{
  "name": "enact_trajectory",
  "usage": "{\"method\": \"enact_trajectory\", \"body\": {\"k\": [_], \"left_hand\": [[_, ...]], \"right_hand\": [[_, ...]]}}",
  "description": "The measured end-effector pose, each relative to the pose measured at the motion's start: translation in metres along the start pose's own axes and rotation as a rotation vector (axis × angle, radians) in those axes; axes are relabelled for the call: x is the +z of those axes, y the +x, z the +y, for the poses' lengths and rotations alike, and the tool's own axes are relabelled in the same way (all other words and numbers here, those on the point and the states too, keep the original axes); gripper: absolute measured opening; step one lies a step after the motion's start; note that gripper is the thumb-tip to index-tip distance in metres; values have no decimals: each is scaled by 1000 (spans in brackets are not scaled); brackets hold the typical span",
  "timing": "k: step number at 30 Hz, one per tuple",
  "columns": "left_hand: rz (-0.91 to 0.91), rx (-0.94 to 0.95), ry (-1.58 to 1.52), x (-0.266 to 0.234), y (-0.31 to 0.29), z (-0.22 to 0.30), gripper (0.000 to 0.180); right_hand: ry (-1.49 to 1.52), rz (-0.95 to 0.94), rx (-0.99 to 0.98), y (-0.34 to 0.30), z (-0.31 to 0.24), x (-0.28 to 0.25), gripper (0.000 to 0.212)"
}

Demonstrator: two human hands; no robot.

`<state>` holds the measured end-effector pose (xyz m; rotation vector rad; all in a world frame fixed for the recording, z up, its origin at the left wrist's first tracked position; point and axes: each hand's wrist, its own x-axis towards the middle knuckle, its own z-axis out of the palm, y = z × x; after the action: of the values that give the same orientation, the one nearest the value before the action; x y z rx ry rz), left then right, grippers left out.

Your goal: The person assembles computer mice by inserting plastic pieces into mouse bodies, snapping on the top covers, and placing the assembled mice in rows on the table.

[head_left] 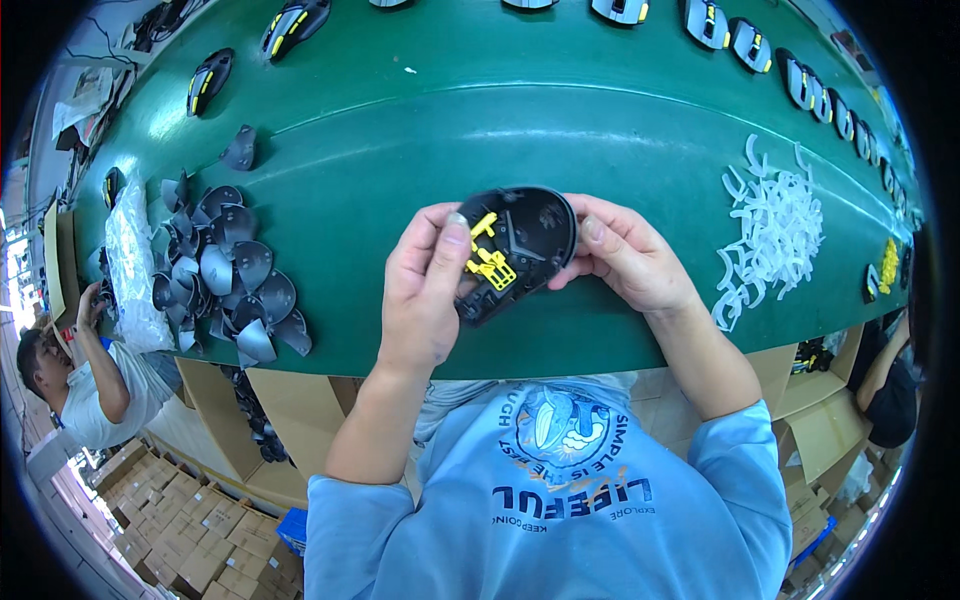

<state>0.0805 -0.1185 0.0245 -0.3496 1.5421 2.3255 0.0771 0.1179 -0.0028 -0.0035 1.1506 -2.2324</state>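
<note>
In front of my chest, over the green table, both hands hold a black mouse shell [538, 230] with its hollow inside facing up. Yellow plastic parts [490, 268] sit in its left half. My left hand [422, 285] is closed round the left side, its thumb lying over the rim near the yellow parts. At the right rim, my right hand [635, 255] pinches the shell's edge between thumb and fingers. Whether a small piece is also between those right fingertips cannot be made out.
Dark curved covers [235, 262] lie heaped at left beside a clear plastic bag [135, 265]. Translucent curved strips [775, 225] are piled at right. Assembled mice [705, 22] line the green table's [480, 130] far side. Cardboard boxes [205, 530] and a co-worker [110, 385] are at left.
</note>
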Motion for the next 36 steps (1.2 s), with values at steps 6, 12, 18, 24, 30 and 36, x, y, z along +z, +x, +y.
{"method": "enact_trajectory", "body": {"k": [6,12,18,24,30,36], "left_hand": [[-135,-533,-361,-7,-10,-10,46],[-219,-435,-61,-6,-14,-10,55],[-391,351,381,-11,-26,-3,107],[-264,-57,93,-2,-33,27,103],[-451,-4,459,-16,-24,39,97],[-524,84,405,-20,-22,37,81]], "right_hand": [[-792,66,-613,7,5,8,67],[-725,71,-517,4,-1,5,45],[-675,-52,-566,-5,-2,1,44],[-836,-129,-745,-4,-2,-4,43],[-929,-116,-873,-4,9,-6,41],[-993,-150,-917,2,3,-4,48]]}}
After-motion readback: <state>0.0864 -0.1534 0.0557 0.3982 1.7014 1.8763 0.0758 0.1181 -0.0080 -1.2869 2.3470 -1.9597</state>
